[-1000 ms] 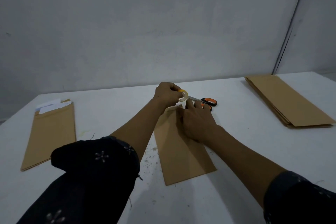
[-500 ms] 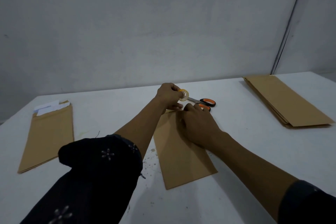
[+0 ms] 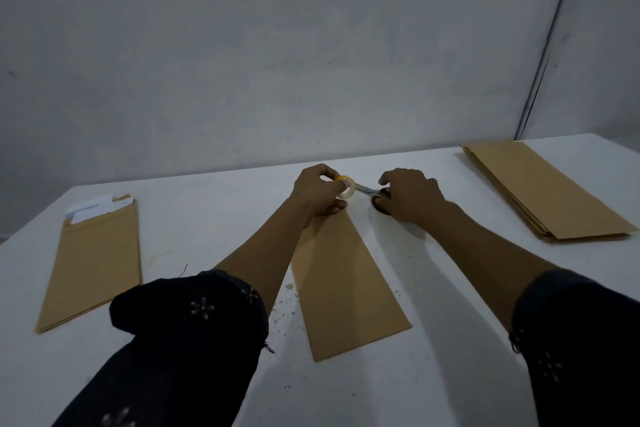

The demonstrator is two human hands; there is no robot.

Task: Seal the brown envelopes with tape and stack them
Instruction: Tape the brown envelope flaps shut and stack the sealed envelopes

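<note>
Both hands work at the far end of the middle brown envelope (image 3: 346,281), which lies flat on the white surface (image 3: 214,218) and runs from the hands back toward the person. The left hand (image 3: 317,192) curls round a small tape roll (image 3: 347,187) with a yellow core, held just above the envelope's far edge. The right hand (image 3: 410,196) is just to the right of it, fingers curled down over the handles of the scissors (image 3: 369,189); the metal blades point left toward the roll, their tips nearly reaching it. The handles are mostly hidden beneath the hand, so how firmly it grips them is unclear.

Well to the left of the left hand lies a stack of envelopes (image 3: 93,260) with white paper (image 3: 91,213) sticking out of its far end. Well to the right of the right hand, a thicker pile of envelopes (image 3: 550,191) reaches almost to the surface's far edge.

Bare white surface lies between the middle envelope and each side stack, and more in front of the near end of the envelope. Beyond the hands only a narrow strip of surface remains before its far edge meets the grey wall (image 3: 277,45). Dark sleeves (image 3: 180,340) cover both upper forearms.

No writing, label or brand can be read on anything.
</note>
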